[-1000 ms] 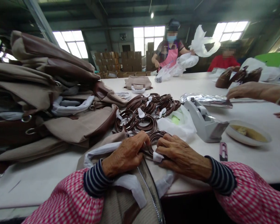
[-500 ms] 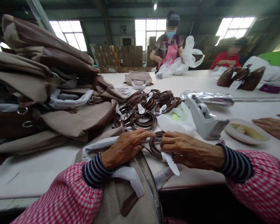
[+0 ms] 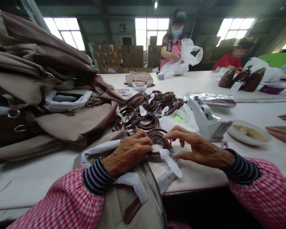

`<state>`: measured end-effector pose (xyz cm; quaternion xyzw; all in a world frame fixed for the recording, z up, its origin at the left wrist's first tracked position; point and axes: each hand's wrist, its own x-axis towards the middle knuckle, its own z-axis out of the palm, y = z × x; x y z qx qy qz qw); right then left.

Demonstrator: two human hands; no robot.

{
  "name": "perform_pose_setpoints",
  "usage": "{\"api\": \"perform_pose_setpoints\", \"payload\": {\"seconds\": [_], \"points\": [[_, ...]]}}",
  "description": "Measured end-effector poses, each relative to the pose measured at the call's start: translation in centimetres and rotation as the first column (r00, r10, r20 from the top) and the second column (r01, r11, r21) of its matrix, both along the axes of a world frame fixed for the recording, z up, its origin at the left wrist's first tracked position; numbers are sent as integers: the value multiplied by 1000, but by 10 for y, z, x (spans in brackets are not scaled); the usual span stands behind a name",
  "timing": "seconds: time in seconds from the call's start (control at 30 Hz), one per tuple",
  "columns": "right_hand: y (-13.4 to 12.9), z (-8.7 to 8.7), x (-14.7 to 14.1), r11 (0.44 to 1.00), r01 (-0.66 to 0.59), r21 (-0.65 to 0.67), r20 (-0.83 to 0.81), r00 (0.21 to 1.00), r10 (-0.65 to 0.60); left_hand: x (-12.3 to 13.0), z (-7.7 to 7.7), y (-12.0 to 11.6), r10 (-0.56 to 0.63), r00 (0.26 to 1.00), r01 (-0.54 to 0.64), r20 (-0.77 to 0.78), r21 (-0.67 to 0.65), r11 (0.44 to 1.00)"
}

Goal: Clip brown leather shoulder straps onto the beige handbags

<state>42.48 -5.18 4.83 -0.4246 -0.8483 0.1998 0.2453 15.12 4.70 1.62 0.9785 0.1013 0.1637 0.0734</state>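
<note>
A coiled brown strap [image 3: 158,135] lies on the table between my hands, with a white serrated tie [image 3: 171,163] hanging from its lower right. My left hand [image 3: 130,152] grips the coil's left side, fingers bent over it. At the coil's right edge, my right hand [image 3: 196,148] has thumb and fingers spread, the index fingertip touching the strap. Below my left hand lies a beige ribbed bag [image 3: 124,203] with an open zipper and a white-wrapped handle. More coiled straps [image 3: 147,121] with white ties are heaped just behind.
Beige and brown bags [image 3: 73,124] are piled at left. A grey tape dispenser [image 3: 205,122] and a dish [image 3: 249,132] stand at right, near another person's hand [image 3: 282,133]. Two people are across the table, one holding clear plastic [image 3: 178,65].
My right hand has loosened from the coil and spread its fingers. The coil now lies flatter, its ring more visible, with my left hand further over its left side.
</note>
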Motion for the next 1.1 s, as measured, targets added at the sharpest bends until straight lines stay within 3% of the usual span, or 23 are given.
{"api": "perform_pose_setpoints", "payload": {"seconds": [0.13,0.23,0.33,0.5,0.57,0.63,0.77,0.87,0.97,1.1], "points": [[-13,-11,-6,992,47,116,22,999,-50,2,-4,1,17,999,-17,46,7,1000],[-17,-24,-20,956,50,289,37,997,-63,4,-4,-1,67,996,-71,59,82,994],[-18,-32,-31,920,52,389,-21,999,-48,6,-1,-4,50,999,-50,2,89,995],[-15,-30,-37,947,182,263,-262,959,-112,8,6,-7,42,994,-40,-97,21,999],[-13,-28,-40,949,207,239,-274,952,-139,8,9,-8,47,990,-49,-132,-12,999],[-13,-28,-45,941,161,297,-192,976,-106,9,12,-9,77,983,-83,-168,-27,996],[-14,-32,-61,858,10,513,21,999,-24,12,13,-10,150,969,-150,-196,13,989],[-12,-33,-68,782,-4,624,47,998,-33,13,13,-11,200,959,-204,-203,2,979],[-9,-31,-69,687,-11,726,72,996,-59,11,13,-11,243,961,-257,-135,-100,961],[-9,-28,-68,602,-123,789,171,985,-22,8,9,-7,220,972,-229,-84,-122,966]]}}
